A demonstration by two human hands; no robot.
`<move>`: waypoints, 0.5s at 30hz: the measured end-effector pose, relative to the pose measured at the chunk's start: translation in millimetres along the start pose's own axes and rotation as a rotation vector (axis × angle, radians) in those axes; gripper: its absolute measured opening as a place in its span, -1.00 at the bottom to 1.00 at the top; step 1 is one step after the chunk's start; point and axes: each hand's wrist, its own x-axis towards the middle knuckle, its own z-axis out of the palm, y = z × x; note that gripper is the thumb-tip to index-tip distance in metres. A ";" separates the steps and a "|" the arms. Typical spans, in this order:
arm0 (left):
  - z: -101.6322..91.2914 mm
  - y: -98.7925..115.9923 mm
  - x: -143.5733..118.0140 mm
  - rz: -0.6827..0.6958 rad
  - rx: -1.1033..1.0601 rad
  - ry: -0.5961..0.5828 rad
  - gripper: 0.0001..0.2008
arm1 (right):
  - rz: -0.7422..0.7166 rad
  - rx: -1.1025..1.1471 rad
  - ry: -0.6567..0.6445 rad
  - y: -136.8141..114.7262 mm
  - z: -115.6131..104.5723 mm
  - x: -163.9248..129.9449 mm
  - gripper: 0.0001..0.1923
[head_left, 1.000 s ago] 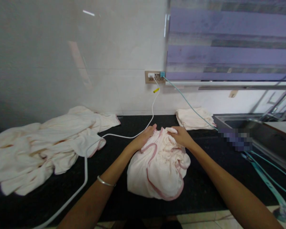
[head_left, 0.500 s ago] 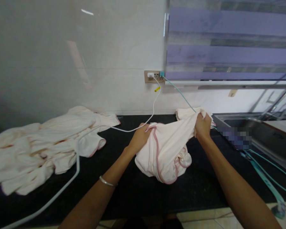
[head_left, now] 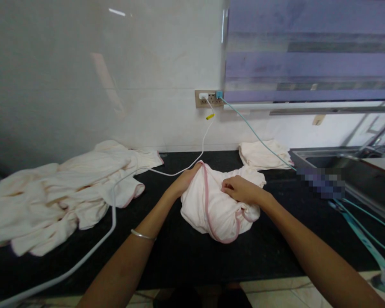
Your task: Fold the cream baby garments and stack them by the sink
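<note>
I look through one camera on the person's head. It faces forward and down, close above the counter (head_left: 170,261). The wall (head_left: 163,64) fills the upper left of my picture, and the floor (head_left: 269,295) peeks in at the bottom.

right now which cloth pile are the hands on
The bunched middle cloth, with the left hand and right hand both on it; the loose left heap and folded pile near the sink are untouched.
</note>
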 end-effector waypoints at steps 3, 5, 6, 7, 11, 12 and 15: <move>-1.7 6.1 -2.9 -0.034 -0.107 -0.043 -0.25 | 0.044 -0.029 0.039 7.6 2.9 -3.8 -0.50; -3.9 10.6 -5.2 -0.019 -0.181 -0.100 -0.29 | -0.022 -0.072 0.135 13.2 5.7 -4.5 -0.20; -5.4 12.4 -6.3 -0.017 -0.202 -0.126 -0.31 | -0.061 -0.092 0.177 15.7 7.3 -4.1 -0.10; -7.1 13.8 -7.3 -0.026 -0.211 -0.149 -0.31 | -0.087 -0.108 0.210 17.9 8.6 -3.2 -0.05; -15.7 14.0 -7.3 -0.150 -0.226 -0.205 -0.29 | -0.011 -0.133 0.327 24.4 6.9 2.0 -0.23; -17.8 12.9 -6.2 -0.170 -0.238 -0.203 -0.32 | 0.041 -0.146 0.372 25.5 4.0 3.0 -0.36; -23.4 8.6 -0.9 -0.145 -0.281 -0.170 -0.38 | 0.214 -0.212 0.442 28.0 -8.8 3.1 -0.75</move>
